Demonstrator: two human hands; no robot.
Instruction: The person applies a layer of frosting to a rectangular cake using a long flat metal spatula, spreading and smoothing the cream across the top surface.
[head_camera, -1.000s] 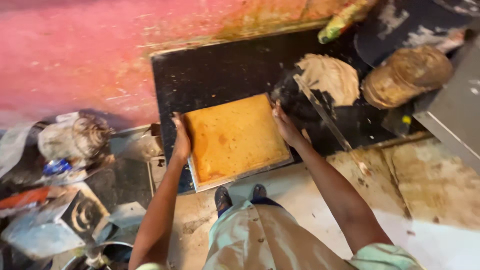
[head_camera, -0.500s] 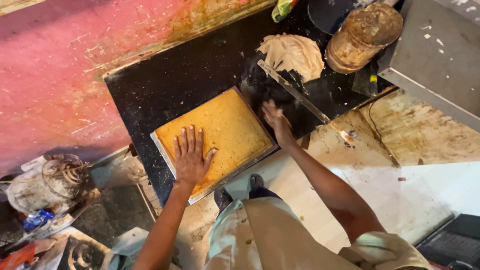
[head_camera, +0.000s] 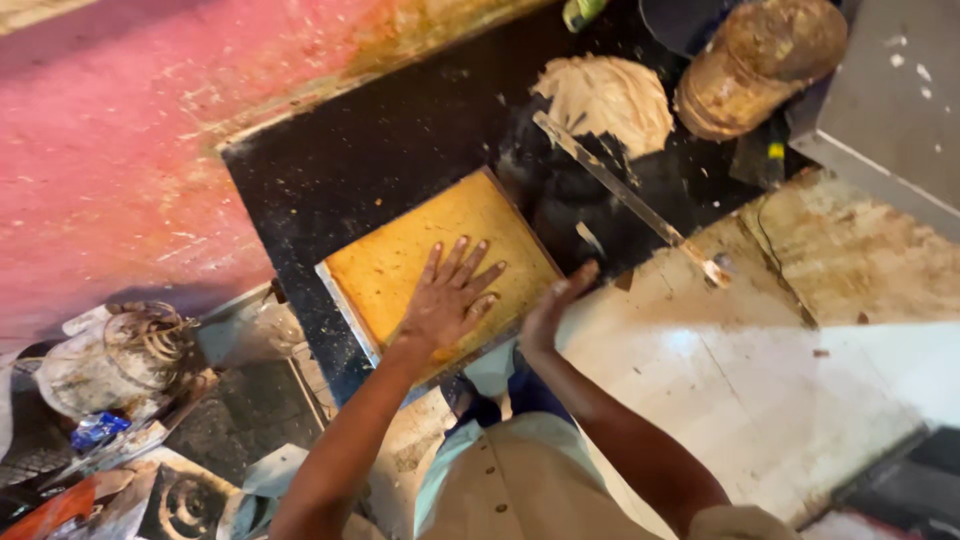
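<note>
A square yellow-orange slab in a shallow metal tray (head_camera: 440, 265) lay at the near edge of a black bench (head_camera: 380, 150), turned so that one corner pointed away from the person. The left hand (head_camera: 448, 295) lay flat on top of the slab, palm down, fingers spread wide and gripping nothing. The right hand (head_camera: 555, 305) stood edge-on at the tray's near right side, fingers straight and together, thumb apart; whether it touched the rim I could not tell, and its grip was open, with nothing in it.

Just beyond the tray's far corner a long metal strip (head_camera: 625, 195) lay aslant across the black bench, its near end reaching onto the pale stone surface (head_camera: 760, 350) to the right. Past the strip sat a rounded tan lump (head_camera: 610, 100), and beside that, farther right, a brown crusted drum-shaped thing (head_camera: 765, 60). A grey metal panel (head_camera: 890, 110) filled the upper right corner.

Behind the bench rose a pink, stained wall (head_camera: 120, 150). Down at the lower left stood a cluster of clutter: a cloudy jar with coiled wire (head_camera: 120, 355) on top, scraps of packaging, and a dark block with a spiral mark (head_camera: 185, 505). The person's light trousers (head_camera: 520, 480) showed below the arms.
</note>
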